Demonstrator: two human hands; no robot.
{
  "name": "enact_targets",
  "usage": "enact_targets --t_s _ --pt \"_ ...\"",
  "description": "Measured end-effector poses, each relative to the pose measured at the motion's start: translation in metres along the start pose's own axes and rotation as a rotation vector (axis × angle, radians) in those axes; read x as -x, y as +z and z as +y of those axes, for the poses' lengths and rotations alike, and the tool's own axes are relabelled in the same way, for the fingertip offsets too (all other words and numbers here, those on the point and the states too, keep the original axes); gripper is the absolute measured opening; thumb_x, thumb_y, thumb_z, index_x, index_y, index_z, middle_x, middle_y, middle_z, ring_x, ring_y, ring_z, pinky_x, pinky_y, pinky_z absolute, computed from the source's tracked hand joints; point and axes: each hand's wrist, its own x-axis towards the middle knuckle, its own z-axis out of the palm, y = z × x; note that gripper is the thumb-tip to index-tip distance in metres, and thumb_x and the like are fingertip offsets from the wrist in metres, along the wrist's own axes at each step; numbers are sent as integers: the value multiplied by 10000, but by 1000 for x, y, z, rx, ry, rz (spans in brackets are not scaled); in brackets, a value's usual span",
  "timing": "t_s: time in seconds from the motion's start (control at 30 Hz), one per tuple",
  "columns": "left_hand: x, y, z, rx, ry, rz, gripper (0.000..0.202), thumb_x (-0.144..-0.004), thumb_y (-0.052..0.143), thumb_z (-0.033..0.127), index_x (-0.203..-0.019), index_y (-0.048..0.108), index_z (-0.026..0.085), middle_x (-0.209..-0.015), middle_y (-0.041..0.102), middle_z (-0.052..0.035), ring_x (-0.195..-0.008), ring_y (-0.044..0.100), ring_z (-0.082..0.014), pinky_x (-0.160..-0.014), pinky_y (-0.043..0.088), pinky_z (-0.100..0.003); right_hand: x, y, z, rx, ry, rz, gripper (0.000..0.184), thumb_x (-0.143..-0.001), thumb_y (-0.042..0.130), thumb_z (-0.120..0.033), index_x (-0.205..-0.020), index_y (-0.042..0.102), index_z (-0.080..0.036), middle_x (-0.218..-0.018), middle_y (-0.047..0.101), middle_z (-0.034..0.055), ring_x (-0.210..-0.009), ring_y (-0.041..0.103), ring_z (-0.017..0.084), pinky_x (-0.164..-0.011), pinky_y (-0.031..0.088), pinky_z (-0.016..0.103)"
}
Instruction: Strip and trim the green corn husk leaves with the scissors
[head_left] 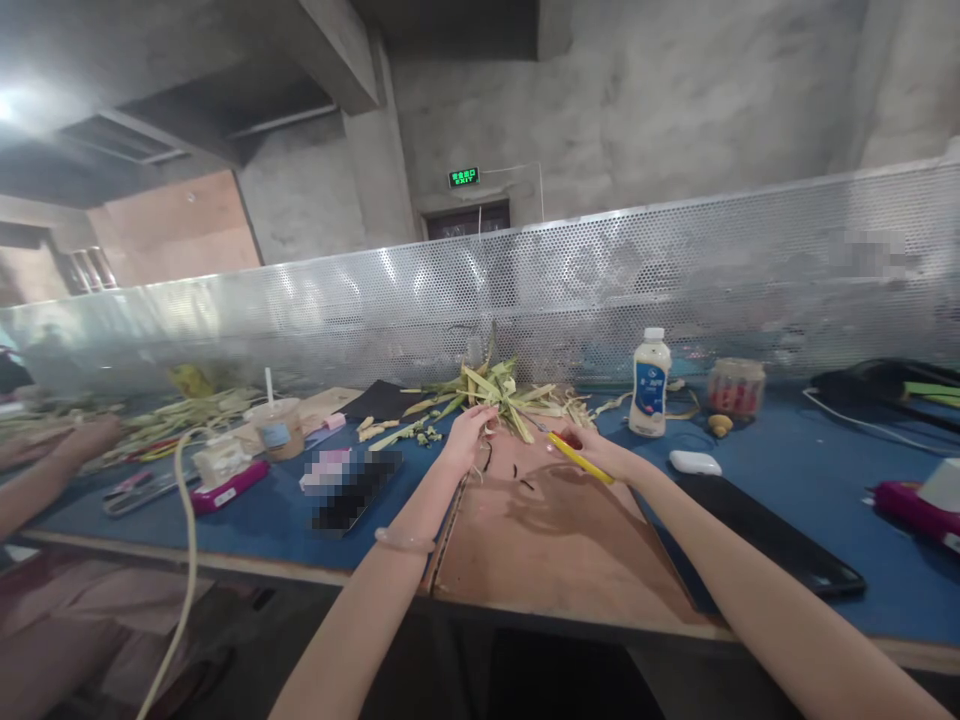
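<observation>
My left hand (466, 432) reaches to the near edge of a pile of green and yellow leaf strips (499, 393) at the back of a brown board (547, 540); its fingers curl onto the strips. My right hand (596, 452) is closed round a yellow-handled tool (579, 458) that points back toward me, just right of the pile. A clear bangle (405, 541) sits on my left wrist. Small dark scraps (521, 475) lie on the board between my hands.
A white bottle with a blue label (649, 383) and a clear jar (736, 386) stand right of the pile, a white case (694, 462) and a black tablet (772, 540) nearer. Left: a drink cup with straw (278, 425), a pink box (229, 487), another person's arm (52, 460). A perforated metal screen (600, 280) backs the blue table (255, 520).
</observation>
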Motion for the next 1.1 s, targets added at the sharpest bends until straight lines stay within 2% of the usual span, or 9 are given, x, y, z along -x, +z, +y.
enact_targets --t_s 0.17,0.5,0.7,0.87,1.1 --pt "1 2 -1 -46 8 -51 224 -607 703 348 -684 608 160 -605 516 22 -550 444 -88 -542 343 -223 1 -1 -4 -5 16 -60 461 -677 603 -603 -852 499 -189 -661 473 -62 -539 440 89 -461 363 213" --pt "-2 1 -6 -112 9 -107 237 -608 701 371 -707 630 166 -634 538 16 -556 453 -89 -555 338 -229 -4 1 5 -16 -35 -21 409 -673 622 -558 -808 515 -188 -652 487 -61 -543 449 89 -459 366 202" --pt "-3 0 -9 -133 10 -115 242 -603 704 376 -697 637 163 -639 540 1 -569 464 -100 -546 344 -227 3 1 -9 -55 -54 -36 398 -665 626 -546 -786 507 -185 -684 493 -51 -571 448 94 -477 349 213" --pt "-4 -1 -11 -152 9 -110 240 -605 698 375 -701 642 162 -656 557 -9 -600 491 -112 -559 360 -228 8 0 -19 -108 20 -93 358 -681 618 -511 -791 468 -205 -596 450 -82 -466 409 79 -407 328 208" --pt "-5 0 -11 -137 -3 -123 213 -594 705 347 -660 634 157 -611 542 7 -545 461 -89 -541 348 -225 7 2 -15 -51 -24 -37 421 -668 604 -600 -743 462 -210 -567 430 -89 -410 402 62 -356 334 194"
